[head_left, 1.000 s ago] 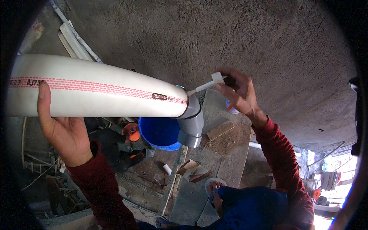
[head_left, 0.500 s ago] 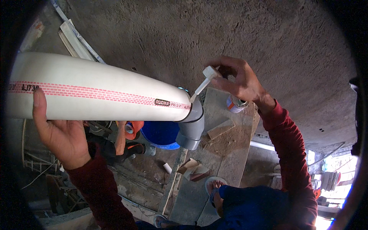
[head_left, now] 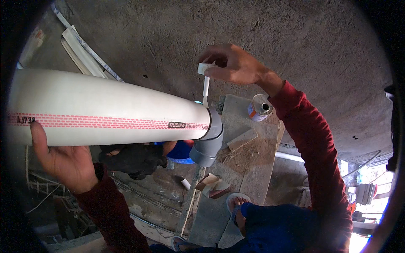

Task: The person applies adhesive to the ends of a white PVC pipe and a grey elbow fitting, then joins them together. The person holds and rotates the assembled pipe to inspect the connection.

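Note:
A large white PVC pipe (head_left: 114,101) with a red dashed stripe crosses the left half of the head view, its right end seated in a grey elbow fitting (head_left: 207,145). My left hand (head_left: 69,168) supports the pipe near its left end, the thumb on the near side and the other fingers hidden behind it. Between the fingertips of my right hand (head_left: 238,65) is the white cap of a glue brush (head_left: 206,86). Its white stem points down, with the tip touching or very near the upper side of the joint between pipe and elbow.
An open metal can (head_left: 255,110) stands on the board platform (head_left: 253,168) below my right forearm. Torn cardboard (head_left: 211,185) lies near my foot. Beneath the pipe, a person in dark clothes (head_left: 137,162) is beside a blue tub (head_left: 183,152). A rough grey wall (head_left: 295,50) rises behind.
My right hand has moved left and up, turning the brush nearly upright at the joint. The pipe's left part sits lower in view. The person below has shifted in front of the tub.

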